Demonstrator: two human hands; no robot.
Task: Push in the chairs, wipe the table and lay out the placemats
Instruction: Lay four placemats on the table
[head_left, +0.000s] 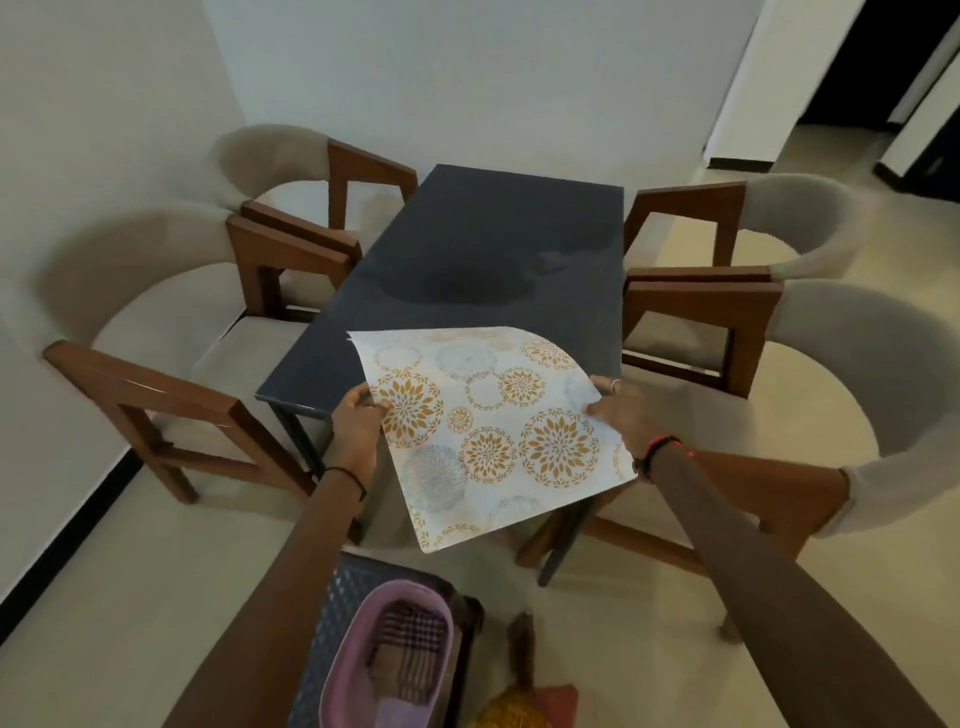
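PLACEMAT GOES DOWN: A person held a flower-patterned placemat (488, 431) over the near end of a dark bench (483, 223) at the centre of the frame. Its far edge was above the benchtop and its near corner hung past the edge toward the floor. The left hand (356, 415) pinched the sheet's left edge, thumb on top and fingers curled beneath. The right hand (621, 410), a ring on one finger, had its grip pinching the right edge, though which fingers lay beneath could not be told. The mat looked thin, light and bendable, its far right corner curving over. It would likely sag if held by one side and slide easily on the smooth top, so the two opposite edges appeared the sensible places to hold it flat. One mat was plainly visible; a doubled line at its upper left corner may have been a second beneath, which could not be told. Four chairs stood at the bench, two to each side: the lower-left chair (156, 322), upper-left chair (291, 166), upper-right chair (769, 218) and lower-right chair (831, 364), all close against it. One darker, damp-looking patch (467, 286) marked the benchtop's middle. At the bottom of the frame sat one purple basket (337, 670) holding one checked cloth (410, 644), resting on one dark latticed crate (332, 597)
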